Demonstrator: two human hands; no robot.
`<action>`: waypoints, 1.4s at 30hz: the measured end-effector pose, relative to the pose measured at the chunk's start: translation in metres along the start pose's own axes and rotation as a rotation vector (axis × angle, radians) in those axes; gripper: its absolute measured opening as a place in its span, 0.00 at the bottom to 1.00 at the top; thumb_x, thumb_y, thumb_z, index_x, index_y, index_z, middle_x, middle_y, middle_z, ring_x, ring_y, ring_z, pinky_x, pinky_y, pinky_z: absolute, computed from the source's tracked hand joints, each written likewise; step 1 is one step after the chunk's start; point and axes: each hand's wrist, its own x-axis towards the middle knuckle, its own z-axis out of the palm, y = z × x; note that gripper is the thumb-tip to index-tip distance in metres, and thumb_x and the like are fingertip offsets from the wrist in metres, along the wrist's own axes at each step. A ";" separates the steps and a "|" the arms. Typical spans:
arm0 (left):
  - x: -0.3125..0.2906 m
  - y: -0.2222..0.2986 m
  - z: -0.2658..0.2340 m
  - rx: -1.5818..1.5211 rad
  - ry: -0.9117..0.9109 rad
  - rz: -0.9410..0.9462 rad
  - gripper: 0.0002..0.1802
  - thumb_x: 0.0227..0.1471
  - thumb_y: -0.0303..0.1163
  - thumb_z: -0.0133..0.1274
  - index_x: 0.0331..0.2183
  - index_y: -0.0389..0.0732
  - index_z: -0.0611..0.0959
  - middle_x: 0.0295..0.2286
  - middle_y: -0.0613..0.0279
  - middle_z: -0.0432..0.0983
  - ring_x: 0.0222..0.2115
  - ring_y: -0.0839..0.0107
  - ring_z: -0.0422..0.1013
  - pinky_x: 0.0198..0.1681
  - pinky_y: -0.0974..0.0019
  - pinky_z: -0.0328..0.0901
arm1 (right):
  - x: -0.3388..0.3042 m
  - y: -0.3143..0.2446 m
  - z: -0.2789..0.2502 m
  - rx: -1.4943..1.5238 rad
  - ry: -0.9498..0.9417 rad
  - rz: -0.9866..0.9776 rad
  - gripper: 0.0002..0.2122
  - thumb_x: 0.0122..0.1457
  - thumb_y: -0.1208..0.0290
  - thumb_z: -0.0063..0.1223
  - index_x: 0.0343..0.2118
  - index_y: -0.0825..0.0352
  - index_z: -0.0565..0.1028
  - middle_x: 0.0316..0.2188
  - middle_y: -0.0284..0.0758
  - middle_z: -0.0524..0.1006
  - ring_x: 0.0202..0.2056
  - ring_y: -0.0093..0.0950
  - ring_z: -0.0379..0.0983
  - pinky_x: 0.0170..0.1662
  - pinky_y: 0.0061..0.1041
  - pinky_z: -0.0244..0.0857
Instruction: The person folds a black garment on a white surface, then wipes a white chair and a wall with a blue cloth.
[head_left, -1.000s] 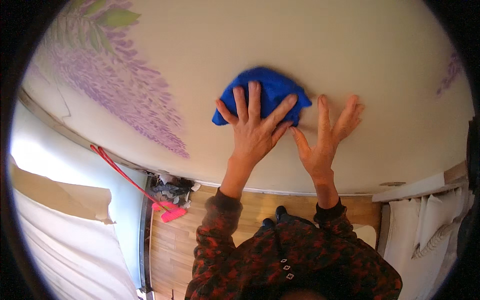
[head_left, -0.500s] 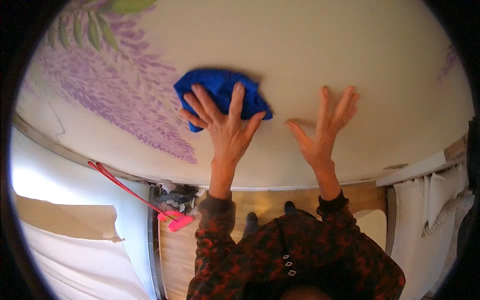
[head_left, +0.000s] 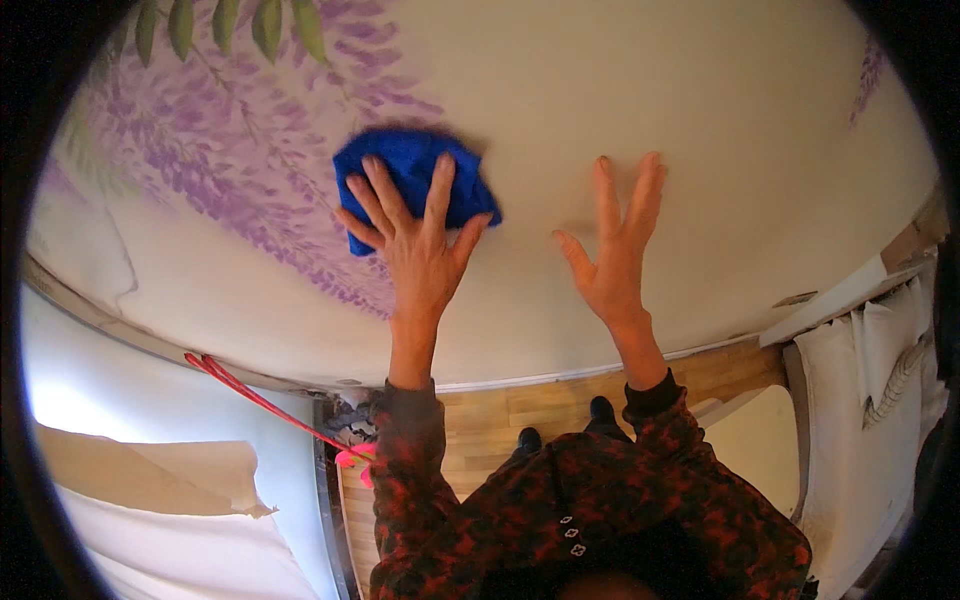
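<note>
1. The blue cloth (head_left: 415,185) lies flat against the cream wall (head_left: 640,90), at about 11 o'clock from the middle of the view. It now sits on the edge of the painted purple flower cluster (head_left: 230,170).
2. The left hand (head_left: 415,245) presses on the cloth from below. Its fingers (head_left: 383,190) are spread wide and flat on the fabric, not pinching it; only the palm pressure keeps the cloth on the wall.
3. What has changed: compared with a second ago, the cloth and the left hand have moved toward 9 o'clock, from the plain cream part onto the purple painting. I judge this as a wiping stroke going sideways, so the plain part near the middle is probably already wiped.
4. The right hand (head_left: 615,255) rests on the bare wall at 3 o'clock from the cloth, well apart from it. Its fingers are also spread, open and holding nothing. It has stayed at almost the same place, so it seems to serve as a support.
5. Around: green painted leaves (head_left: 235,25) are at 12 o'clock above the flowers. A red cord (head_left: 265,400) runs at 7 o'clock, near the lower edge of the wall. The wooden floor (head_left: 520,410) is at 6 o'clock, with the dark shoes (head_left: 565,425) on it.
6. White fabric (head_left: 870,400) hangs at 4 o'clock, and pale sheets (head_left: 150,500) lie at 8 o'clock.
7. Nothing stands between the cloth and the rest of the painting; only the reach of the arm may limit the stroke.
</note>
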 end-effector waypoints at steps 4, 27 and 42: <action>0.034 0.026 -0.002 -0.013 -0.001 0.027 0.44 0.50 0.58 0.61 0.66 0.65 0.65 0.68 0.33 0.33 0.68 0.31 0.29 0.61 0.21 0.22 | 0.001 -0.010 0.005 0.017 0.036 0.025 0.42 0.55 0.66 0.64 0.71 0.57 0.53 0.72 0.54 0.33 0.71 0.58 0.29 0.69 0.58 0.31; 0.011 -0.025 -0.017 -0.038 -0.021 0.017 0.43 0.49 0.59 0.61 0.65 0.70 0.65 0.68 0.35 0.35 0.68 0.32 0.30 0.60 0.21 0.19 | 0.009 -0.053 0.070 -0.077 0.021 -0.109 0.33 0.64 0.55 0.54 0.70 0.57 0.57 0.72 0.52 0.36 0.72 0.54 0.27 0.67 0.62 0.23; -0.013 -0.083 -0.033 -0.221 0.085 -0.105 0.49 0.49 0.67 0.57 0.67 0.58 0.63 0.68 0.34 0.27 0.68 0.31 0.24 0.62 0.25 0.18 | 0.004 -0.027 0.087 -0.139 0.084 -0.138 0.33 0.64 0.52 0.54 0.70 0.52 0.57 0.72 0.53 0.35 0.71 0.57 0.25 0.66 0.65 0.19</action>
